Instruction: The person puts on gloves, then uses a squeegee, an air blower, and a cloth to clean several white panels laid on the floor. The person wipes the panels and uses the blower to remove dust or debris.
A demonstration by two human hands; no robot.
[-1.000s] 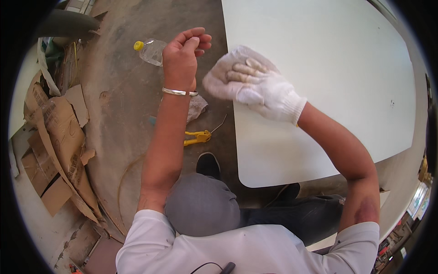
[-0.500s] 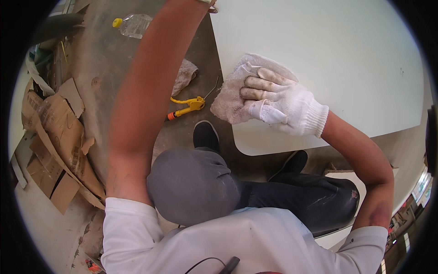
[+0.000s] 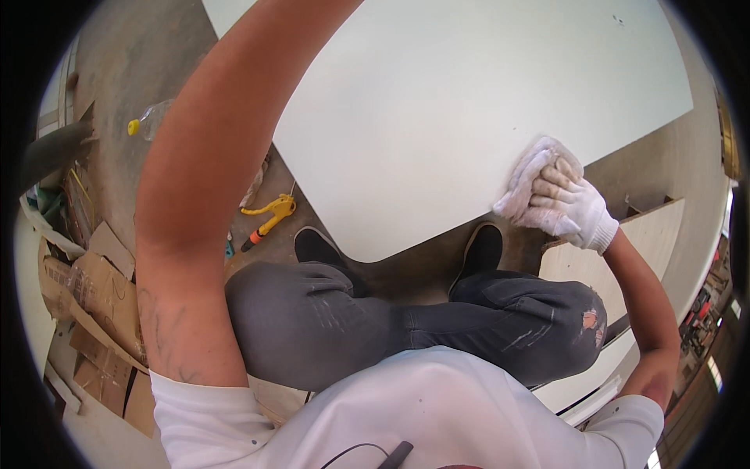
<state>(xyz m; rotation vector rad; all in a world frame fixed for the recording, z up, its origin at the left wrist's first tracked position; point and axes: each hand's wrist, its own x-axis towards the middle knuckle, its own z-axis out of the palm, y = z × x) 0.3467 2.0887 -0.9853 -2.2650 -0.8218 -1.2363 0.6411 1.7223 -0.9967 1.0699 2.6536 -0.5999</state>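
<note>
My right hand (image 3: 574,205), in a white knitted glove with grimy fingertips, is curled over a bunched white cloth (image 3: 525,176). It presses the cloth on the near right edge of a large, smooth white panel (image 3: 422,117) with a rounded corner. My left arm (image 3: 211,156) stretches far forward across the left side. The left hand lies beyond the top edge, out of sight.
On the floor at left are a yellow air blow gun (image 3: 273,217), a clear bottle with a yellow cap (image 3: 152,121) and torn cardboard (image 3: 101,293). A partly hidden rag (image 3: 256,181) lies beside my left arm. A pale board (image 3: 625,254) stands at right.
My right hand has slid the cloth rightward along the panel's near edge. The view has shifted, and my left hand, barely showing at the top before, is now out of it.
</note>
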